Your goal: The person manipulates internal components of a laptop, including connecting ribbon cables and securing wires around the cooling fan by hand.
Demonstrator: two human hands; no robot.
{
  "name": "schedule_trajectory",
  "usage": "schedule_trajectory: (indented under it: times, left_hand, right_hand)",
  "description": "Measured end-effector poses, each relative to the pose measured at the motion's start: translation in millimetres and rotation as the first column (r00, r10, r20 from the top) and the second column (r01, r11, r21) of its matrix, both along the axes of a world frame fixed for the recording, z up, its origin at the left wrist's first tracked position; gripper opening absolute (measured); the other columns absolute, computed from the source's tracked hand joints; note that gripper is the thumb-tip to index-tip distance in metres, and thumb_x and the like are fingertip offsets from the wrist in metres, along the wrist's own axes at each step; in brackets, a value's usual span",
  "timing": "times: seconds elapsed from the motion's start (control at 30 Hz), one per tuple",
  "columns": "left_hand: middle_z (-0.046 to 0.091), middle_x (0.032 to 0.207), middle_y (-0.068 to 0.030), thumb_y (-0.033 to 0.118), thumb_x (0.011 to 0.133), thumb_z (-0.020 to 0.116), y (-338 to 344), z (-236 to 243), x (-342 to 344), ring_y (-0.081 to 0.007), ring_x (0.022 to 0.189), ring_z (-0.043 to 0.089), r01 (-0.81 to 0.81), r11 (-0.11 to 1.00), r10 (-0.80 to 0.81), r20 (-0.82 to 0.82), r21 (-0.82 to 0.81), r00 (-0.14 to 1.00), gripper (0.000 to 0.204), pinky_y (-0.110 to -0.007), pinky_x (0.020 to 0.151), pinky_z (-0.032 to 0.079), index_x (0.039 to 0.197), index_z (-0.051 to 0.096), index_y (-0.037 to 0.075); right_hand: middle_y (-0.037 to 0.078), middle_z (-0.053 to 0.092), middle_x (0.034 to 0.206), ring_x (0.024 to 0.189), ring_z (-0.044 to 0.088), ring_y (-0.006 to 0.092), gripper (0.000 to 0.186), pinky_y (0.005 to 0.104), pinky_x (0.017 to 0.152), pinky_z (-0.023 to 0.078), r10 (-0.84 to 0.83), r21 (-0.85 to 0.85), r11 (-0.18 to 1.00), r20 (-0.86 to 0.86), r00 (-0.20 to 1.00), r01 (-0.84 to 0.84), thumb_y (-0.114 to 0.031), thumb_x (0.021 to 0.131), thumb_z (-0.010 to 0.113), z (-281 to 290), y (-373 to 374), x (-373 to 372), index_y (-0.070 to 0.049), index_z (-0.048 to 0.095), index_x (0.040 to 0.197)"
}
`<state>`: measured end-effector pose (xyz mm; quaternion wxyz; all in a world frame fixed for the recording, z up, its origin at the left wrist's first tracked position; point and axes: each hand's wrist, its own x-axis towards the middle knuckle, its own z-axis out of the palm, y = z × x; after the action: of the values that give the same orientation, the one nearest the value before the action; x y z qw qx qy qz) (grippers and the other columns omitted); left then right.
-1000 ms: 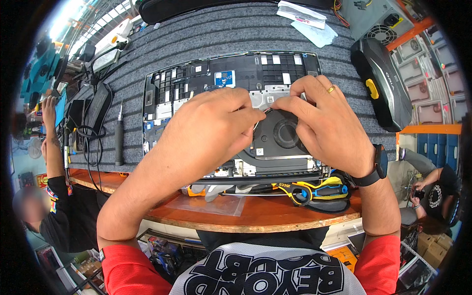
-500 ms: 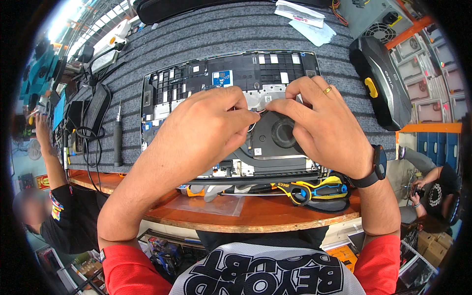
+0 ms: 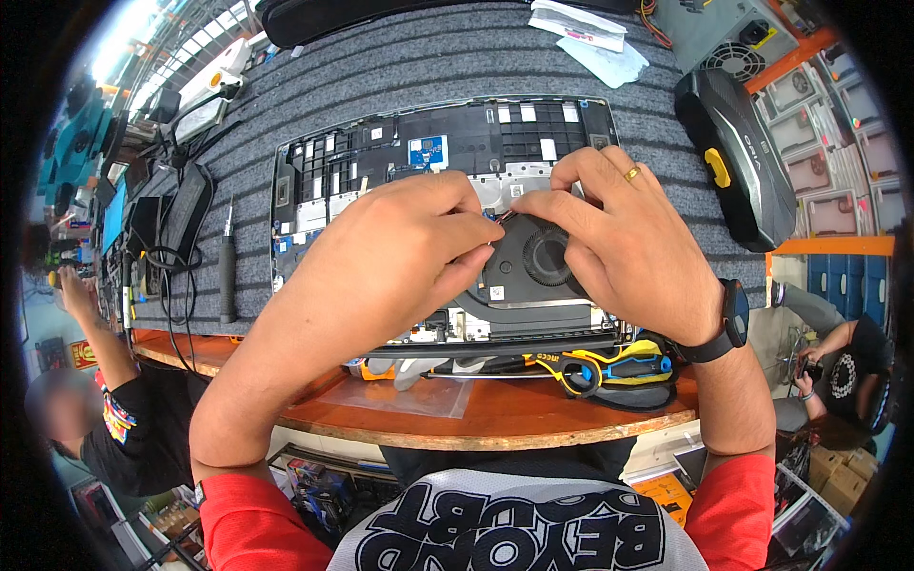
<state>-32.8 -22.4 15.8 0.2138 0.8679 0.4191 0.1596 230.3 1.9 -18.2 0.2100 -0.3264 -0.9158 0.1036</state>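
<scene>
An opened laptop chassis [image 3: 466, 147] lies on the grey ribbed mat, its inner parts exposed. My left hand [image 3: 405, 238] reaches over its middle, thumb and forefinger pinched on a thin cable [image 3: 506, 217] beside the black cooling fan [image 3: 546, 257]. Across from it, my right hand [image 3: 633, 233] holds nothing visible. Its forefinger stretches to the same cable, the tip at or just above it, while the thumb stays apart over the fan's edge. A small blue circuit board [image 3: 427, 151] shows beyond my left hand. The cable's end is hidden by my fingers.
A screwdriver [image 3: 228, 271] and black cables [image 3: 171, 257] lie left of the laptop. At right stands a black case with a yellow latch [image 3: 717, 168]. Yellow-and-blue handled tools [image 3: 609, 366] lie along the wooden front edge [image 3: 514, 423]. Other people are at both sides.
My left fingertips have shifted slightly, and the cable between my hands lies differently. Both hands stay over the same spot. The person at left has lowered an arm a little.
</scene>
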Motion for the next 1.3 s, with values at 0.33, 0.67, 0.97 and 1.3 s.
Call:
schedule_trajectory:
  times: [0.33, 0.67, 0.97, 1.3]
  left_hand:
    - [0.075, 0.095, -0.0122, 0.005, 0.09, 0.082, -0.5, -6.0, 0.6, -0.0319, 0.088, 0.074, -0.125, 0.99, 0.131, 0.098, -0.067, 0.987, 0.013, -0.039, 0.08, 0.058, 0.101, 0.076, 0.002]
    - [0.076, 0.09, -0.0093, 0.008, 0.089, 0.084, -2.8, -13.1, -3.2, -0.0304, 0.086, 0.073, -0.117, 0.99, 0.11, 0.096, 0.074, 0.989, 0.012, -0.04, 0.081, 0.057, 0.097, 0.077, 0.005]
    - [0.072, 0.097, -0.0083, 0.011, 0.089, 0.084, -2.7, -15.8, -7.4, -0.0319, 0.091, 0.071, -0.111, 0.979, 0.106, 0.036, 0.17, 0.994, 0.012, -0.043, 0.08, 0.057, 0.098, 0.08, 0.004]
    - [0.069, 0.094, -0.0059, 0.011, 0.088, 0.084, -5.5, -18.9, -7.9, -0.03, 0.089, 0.069, -0.083, 0.969, 0.08, 0.02, 0.234, 0.997, 0.014, -0.044, 0.079, 0.055, 0.1, 0.079, 0.006]
  right_hand:
    - [0.007, 0.063, 0.111, 0.104, 0.061, 0.0306, 0.023, 0.0445, 0.089, 0.048, 0.052, -0.151, 0.985, -0.169, 0.984, -0.078, -0.015, 0.095, 0.079, -5.1, 4.8, -9.2, -0.01, 0.075, 0.116]
    - [0.006, 0.065, 0.111, 0.106, 0.063, 0.0287, 0.015, 0.0423, 0.089, 0.048, 0.101, -0.106, 0.988, -0.135, 0.986, -0.116, -0.015, 0.094, 0.078, -3.4, 10.9, -18.0, -0.011, 0.078, 0.108]
    - [0.006, 0.066, 0.11, 0.102, 0.064, 0.0292, 0.017, 0.0423, 0.088, 0.049, 0.103, -0.068, 0.992, -0.074, 0.992, -0.108, -0.011, 0.09, 0.081, 0.0, 10.9, -17.5, -0.01, 0.075, 0.106]
    - [0.005, 0.064, 0.106, 0.1, 0.062, 0.0287, 0.02, 0.0418, 0.09, 0.049, 0.092, -0.106, 0.988, -0.158, 0.983, -0.11, -0.013, 0.086, 0.088, -4.4, 9.8, -25.9, -0.011, 0.077, 0.102]
